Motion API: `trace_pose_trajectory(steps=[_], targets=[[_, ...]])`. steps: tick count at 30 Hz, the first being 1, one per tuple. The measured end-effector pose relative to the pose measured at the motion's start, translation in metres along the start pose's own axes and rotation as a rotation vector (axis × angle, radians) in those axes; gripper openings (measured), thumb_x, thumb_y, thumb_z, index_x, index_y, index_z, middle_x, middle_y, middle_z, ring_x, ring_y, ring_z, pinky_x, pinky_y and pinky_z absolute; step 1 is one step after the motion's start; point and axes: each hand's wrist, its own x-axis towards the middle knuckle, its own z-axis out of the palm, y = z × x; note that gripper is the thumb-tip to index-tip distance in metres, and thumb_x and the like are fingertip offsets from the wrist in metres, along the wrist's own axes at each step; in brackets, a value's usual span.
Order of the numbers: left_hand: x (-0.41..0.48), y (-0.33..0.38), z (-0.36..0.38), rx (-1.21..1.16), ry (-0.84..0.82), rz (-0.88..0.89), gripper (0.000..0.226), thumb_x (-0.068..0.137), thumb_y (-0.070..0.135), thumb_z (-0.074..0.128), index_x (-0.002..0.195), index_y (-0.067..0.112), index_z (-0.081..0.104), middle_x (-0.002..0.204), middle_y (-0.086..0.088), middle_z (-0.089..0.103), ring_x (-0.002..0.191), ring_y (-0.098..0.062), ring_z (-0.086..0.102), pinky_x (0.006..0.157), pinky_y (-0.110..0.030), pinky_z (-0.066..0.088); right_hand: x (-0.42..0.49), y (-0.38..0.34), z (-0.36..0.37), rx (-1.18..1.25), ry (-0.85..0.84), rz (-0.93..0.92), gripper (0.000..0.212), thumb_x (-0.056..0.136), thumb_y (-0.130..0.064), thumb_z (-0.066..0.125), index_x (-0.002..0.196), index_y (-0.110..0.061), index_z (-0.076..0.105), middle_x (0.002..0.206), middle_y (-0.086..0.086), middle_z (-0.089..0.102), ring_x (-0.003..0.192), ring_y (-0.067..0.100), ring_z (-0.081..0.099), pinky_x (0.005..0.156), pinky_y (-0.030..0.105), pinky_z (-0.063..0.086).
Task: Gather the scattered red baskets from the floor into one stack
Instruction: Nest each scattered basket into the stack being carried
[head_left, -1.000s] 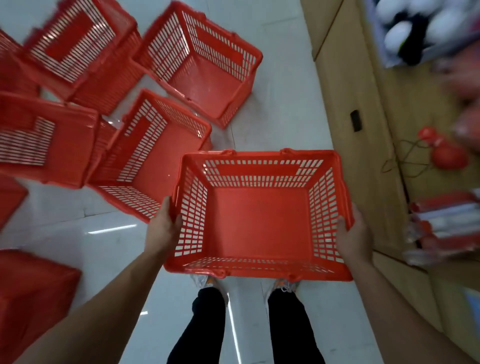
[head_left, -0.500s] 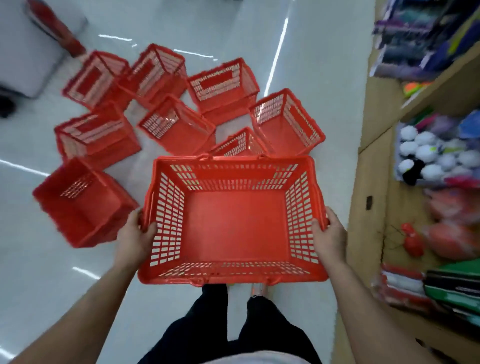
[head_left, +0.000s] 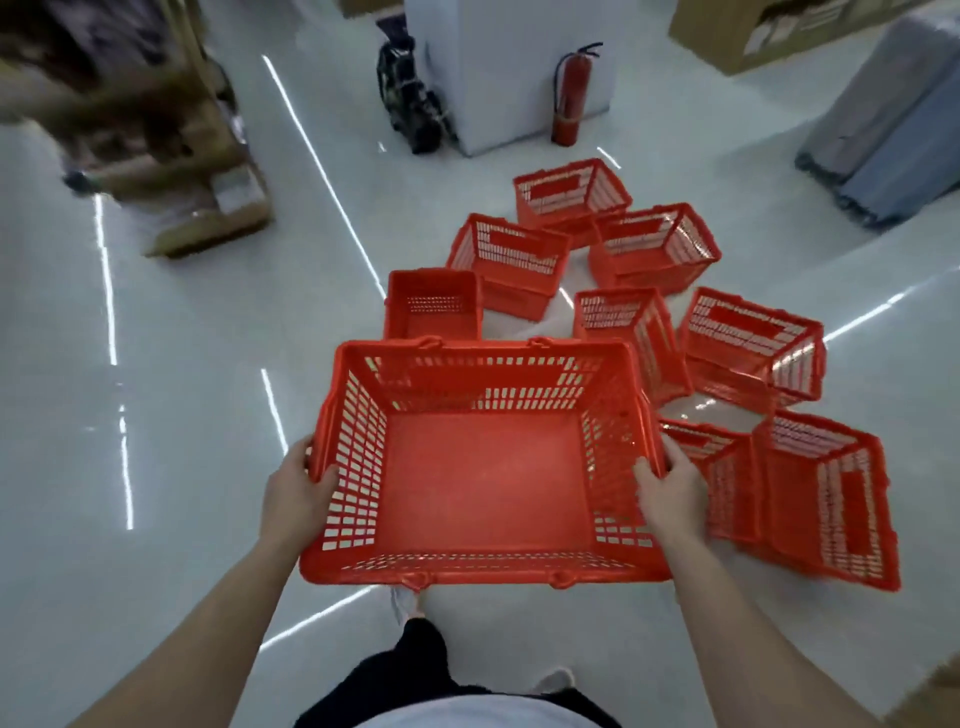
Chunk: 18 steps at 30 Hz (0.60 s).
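Note:
I hold an empty red basket (head_left: 483, 488) level in front of me, above the floor. My left hand (head_left: 296, 493) grips its left rim and my right hand (head_left: 670, 493) grips its right rim. Several more red baskets lie scattered on the white floor beyond and to the right: one upright (head_left: 434, 304) just behind the held basket, others tipped on their sides, such as one at the right (head_left: 826, 499) and one at the back (head_left: 569, 192).
A white pillar (head_left: 498, 67) with a red fire extinguisher (head_left: 571, 93) stands ahead. Cardboard boxes (head_left: 208, 218) sit at the left, a grey bundle (head_left: 883, 130) at the far right. My legs and shoes (head_left: 405, 605) are below the basket.
My view has turned left, away from the shelf, so the scattered baskets now lie ahead and to the right. The basket stays gripped in both hands.

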Motion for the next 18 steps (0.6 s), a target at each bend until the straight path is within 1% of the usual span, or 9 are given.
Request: trace_pose_trajectory(steps=[2,4,8,11,15,17,18], targets=[[0.025,-0.019,-0.026,-0.024,0.027,-0.029,0.044,0.093,0.028,0.064,0.135,0.027,0.049,0.098,0.008,0.064,0.069,0.003,0.059,0.056,-0.018,0.043,0.011,-0.04,0.036,-0.019,-0.023,-0.036,0.045,0.086,-0.025,0.066,0.131,-0.022,0.063,0.112,0.006,0.073,0.105,0.029,0.066,0.09,0.035,0.048],[0.047,-0.03,-0.044,-0.031,0.05,-0.037,0.044,0.094,0.029,0.064,0.135,0.025,0.049,0.096,0.01,0.062,0.066,0.006,0.057,0.055,-0.014,0.041,0.019,-0.07,0.061,-0.037,-0.039,-0.056,0.048,0.086,-0.029,0.065,0.133,-0.021,0.061,0.119,0.006,0.071,0.11,0.029,0.064,0.092,0.036,0.047],[0.109,-0.051,-0.09,-0.074,0.066,-0.067,0.044,0.094,0.028,0.064,0.135,0.024,0.049,0.097,0.01,0.062,0.069,0.004,0.059,0.056,-0.016,0.043,0.028,-0.135,0.12,-0.017,-0.08,-0.095,0.046,0.086,-0.027,0.063,0.131,-0.019,0.062,0.113,0.001,0.072,0.105,0.023,0.066,0.09,0.033,0.05],[0.153,-0.058,-0.113,-0.079,0.062,-0.074,0.045,0.095,0.033,0.062,0.136,0.025,0.047,0.099,0.011,0.062,0.07,0.001,0.062,0.055,-0.017,0.047,0.035,-0.172,0.152,0.001,-0.083,-0.106,0.044,0.085,-0.027,0.061,0.128,-0.022,0.063,0.106,-0.005,0.073,0.098,0.018,0.068,0.085,0.03,0.05],[0.21,-0.058,-0.125,-0.082,0.034,-0.072,0.045,0.095,0.038,0.062,0.136,0.028,0.045,0.097,0.016,0.061,0.069,-0.001,0.065,0.052,-0.017,0.048,0.053,-0.203,0.186,-0.014,-0.075,-0.092,0.045,0.083,-0.032,0.059,0.126,-0.025,0.064,0.104,-0.005,0.074,0.097,0.019,0.068,0.091,0.039,0.053],[0.244,-0.052,-0.125,-0.071,0.02,-0.07,0.046,0.095,0.038,0.062,0.137,0.027,0.045,0.097,0.016,0.061,0.069,-0.001,0.065,0.052,-0.017,0.048,0.069,-0.212,0.204,-0.017,-0.054,-0.063,0.045,0.084,-0.029,0.061,0.128,-0.023,0.063,0.107,0.0,0.074,0.1,0.024,0.067,0.094,0.042,0.052],[0.262,-0.047,-0.124,-0.062,0.016,-0.069,0.046,0.095,0.038,0.062,0.137,0.027,0.045,0.098,0.015,0.061,0.069,-0.001,0.065,0.053,-0.018,0.049,0.078,-0.215,0.213,-0.016,-0.036,-0.054,0.045,0.084,-0.026,0.062,0.129,-0.021,0.064,0.108,0.003,0.074,0.102,0.026,0.067,0.096,0.041,0.051]])
